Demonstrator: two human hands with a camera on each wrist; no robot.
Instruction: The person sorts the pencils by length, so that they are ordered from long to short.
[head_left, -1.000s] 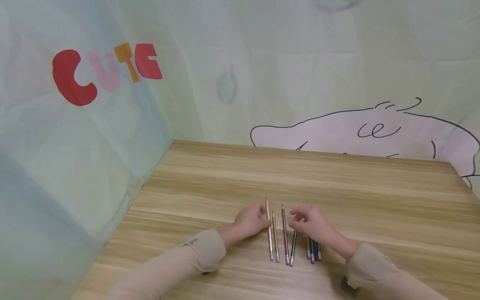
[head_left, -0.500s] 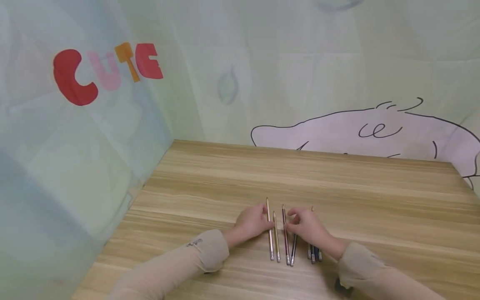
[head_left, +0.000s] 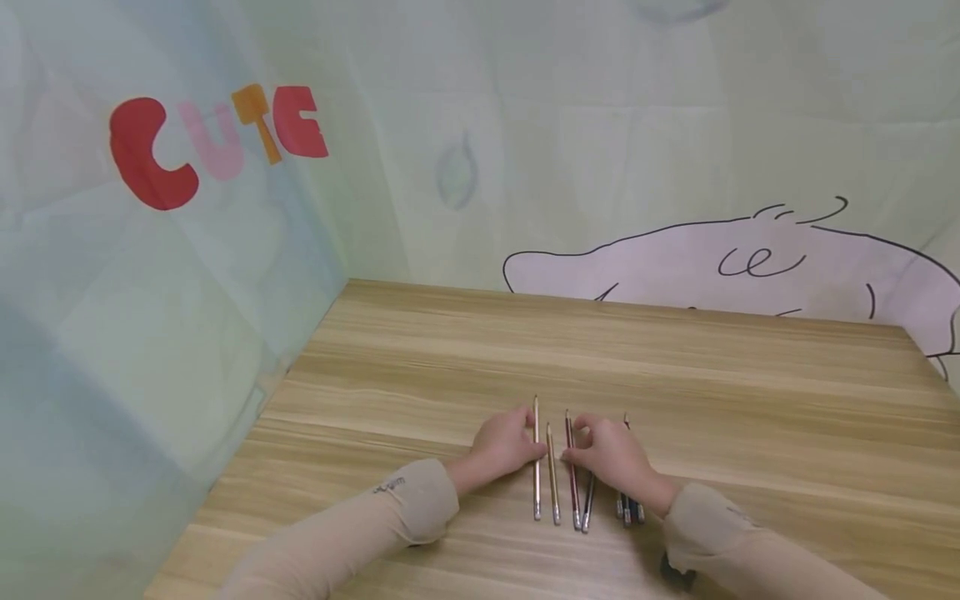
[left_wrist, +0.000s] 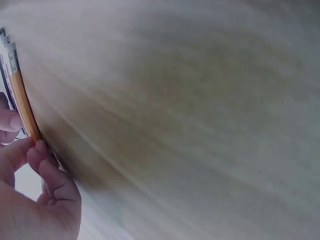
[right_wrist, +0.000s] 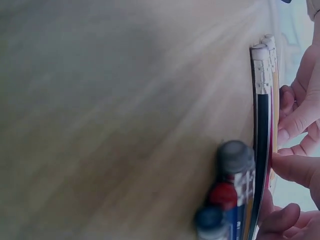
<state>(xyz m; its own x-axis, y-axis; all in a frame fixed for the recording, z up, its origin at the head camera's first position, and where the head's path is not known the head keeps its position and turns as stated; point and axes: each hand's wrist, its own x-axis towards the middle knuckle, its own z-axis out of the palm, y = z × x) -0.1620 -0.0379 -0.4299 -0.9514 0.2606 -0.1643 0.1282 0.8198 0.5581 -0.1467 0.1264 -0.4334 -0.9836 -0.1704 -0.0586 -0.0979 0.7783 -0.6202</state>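
In the head view my left hand (head_left: 510, 440) holds the leftmost pale-gold pencil (head_left: 537, 487) between thumb and fingertips. The pencil lies on the table, tip away from me, eraser towards me. Just right of it is a shorter yellow pencil (head_left: 553, 483), untouched. My right hand (head_left: 611, 450) has its thumb left of a maroon pencil (head_left: 575, 496) and its index finger right of it, gripping it. A black pencil (head_left: 588, 504) slants partly under that hand. The left wrist view shows the fingers at an orange-looking pencil (left_wrist: 22, 100).
Several more pencils (head_left: 628, 508) lie close together right of the black one, partly hidden by the right hand. The wood-grain table (head_left: 435, 358) stretches back to a printed cloth backdrop (head_left: 600, 150). A small black object (head_left: 677, 573) sits beneath the right sleeve.
My right hand has moved left from the black pencil to the maroon one. The eraser end of the pale-gold pencil has swung slightly left, leaving it straighter. My left hand has shifted slightly right.
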